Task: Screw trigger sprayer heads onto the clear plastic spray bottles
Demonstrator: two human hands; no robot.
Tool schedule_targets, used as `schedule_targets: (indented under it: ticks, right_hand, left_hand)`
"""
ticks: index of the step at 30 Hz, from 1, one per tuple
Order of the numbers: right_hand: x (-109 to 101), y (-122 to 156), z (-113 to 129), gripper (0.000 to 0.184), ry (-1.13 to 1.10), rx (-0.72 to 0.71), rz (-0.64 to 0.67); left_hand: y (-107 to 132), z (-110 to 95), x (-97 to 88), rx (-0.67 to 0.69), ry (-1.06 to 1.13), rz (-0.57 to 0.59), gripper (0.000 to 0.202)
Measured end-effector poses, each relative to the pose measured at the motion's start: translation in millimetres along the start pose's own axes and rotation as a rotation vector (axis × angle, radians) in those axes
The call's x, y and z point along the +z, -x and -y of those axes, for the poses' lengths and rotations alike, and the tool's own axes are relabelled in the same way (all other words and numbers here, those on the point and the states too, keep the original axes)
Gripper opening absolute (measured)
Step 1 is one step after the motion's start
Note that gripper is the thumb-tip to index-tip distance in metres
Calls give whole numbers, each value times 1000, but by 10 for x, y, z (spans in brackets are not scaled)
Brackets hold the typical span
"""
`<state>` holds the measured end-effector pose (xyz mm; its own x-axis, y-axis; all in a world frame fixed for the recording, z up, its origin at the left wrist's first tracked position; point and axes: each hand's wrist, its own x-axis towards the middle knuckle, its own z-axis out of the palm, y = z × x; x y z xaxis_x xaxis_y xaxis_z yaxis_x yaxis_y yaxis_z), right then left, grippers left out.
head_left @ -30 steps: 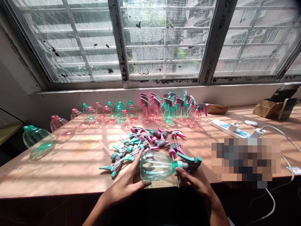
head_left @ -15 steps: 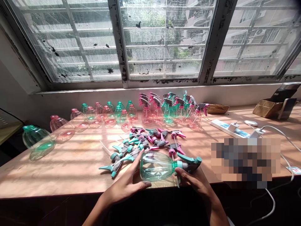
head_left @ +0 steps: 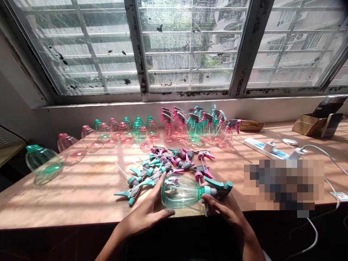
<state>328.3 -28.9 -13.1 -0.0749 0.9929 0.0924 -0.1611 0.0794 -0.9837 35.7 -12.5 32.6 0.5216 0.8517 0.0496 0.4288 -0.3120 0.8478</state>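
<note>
My left hand (head_left: pixel 148 210) cups the base of a clear green spray bottle (head_left: pixel 181 190) that lies sideways above the table's front edge. My right hand (head_left: pixel 223 208) grips its neck, where a teal and grey trigger head (head_left: pixel 219 187) sits. Just behind lies a heap of loose trigger heads (head_left: pixel 165 163) in teal and pink. Bare pink and green bottles (head_left: pixel 125 132) stand in rows at the back left. Bottles fitted with heads (head_left: pixel 195 127) cluster at the back middle.
A wooden table (head_left: pixel 81 181) runs under a barred window (head_left: pixel 187 47). A green bottle (head_left: pixel 43 163) and pink bottles (head_left: pixel 70 146) stand far left. A white power strip (head_left: pixel 266 148) with cables, a cardboard box (head_left: pixel 312 123) and a blurred patch (head_left: pixel 284 185) are on the right.
The bottle in my hands has turned and shifted slightly to the left. Everything else on the table stays where it was.
</note>
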Motion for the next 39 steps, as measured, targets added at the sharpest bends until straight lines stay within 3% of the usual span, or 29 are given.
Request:
schedule_targets:
  ticks: [7,10,14,23,29,39]
  right_hand:
    - [20,2,32,49,-37,47,-14]
    - [20,-1,46,47,-33,20,19]
    - [45,20,72,48,-62,36,-30]
    - [58,23,82,50,-61,30,-22]
    - [54,28,68,48,-55,29,-26]
    - [22,-30,74,45,-60,31,69]
  left_hand:
    - [-2,110,3,134,-46,-31,91]
    - [-5,65,5,106,18,-15,98]
    - [-7,-17,8,38,45,-6,107]
    - [-4,86,11,141,-2,-44,89]
    - [-10,15,21,46,52,-21,105]
    - [9,117,-18,119,-83,-41,89]
